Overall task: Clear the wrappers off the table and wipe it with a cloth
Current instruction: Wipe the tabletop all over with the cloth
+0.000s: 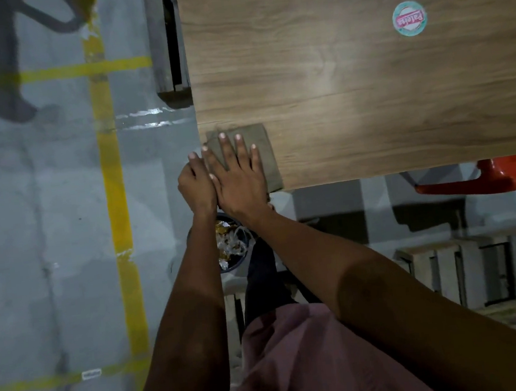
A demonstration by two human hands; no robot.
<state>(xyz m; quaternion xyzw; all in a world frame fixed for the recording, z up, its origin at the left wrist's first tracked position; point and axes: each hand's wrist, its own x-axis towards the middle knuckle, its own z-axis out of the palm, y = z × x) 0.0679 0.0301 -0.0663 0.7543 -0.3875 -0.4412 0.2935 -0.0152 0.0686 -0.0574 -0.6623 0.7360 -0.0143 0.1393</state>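
Note:
A folded grey-brown cloth (262, 151) lies at the near left corner of the wooden table (350, 93). My right hand (238, 178) presses flat on the cloth with straight, spread fingers. My left hand (196, 186) is cupped just off the table's left edge, beside the right hand and touching it; whether it holds anything is hidden. Below the hands, a dark bin (234, 244) on the floor holds several crumpled foil and clear wrappers. A round teal and pink sticker (409, 18) is on the tabletop at the far right.
Grey floor with yellow tape lines (116, 192) lies to the left. A dark wooden bench end (166, 47) stands by the table's left side. An orange plastic stool (492, 176) and wooden crates (475, 270) sit under and near the table's front edge.

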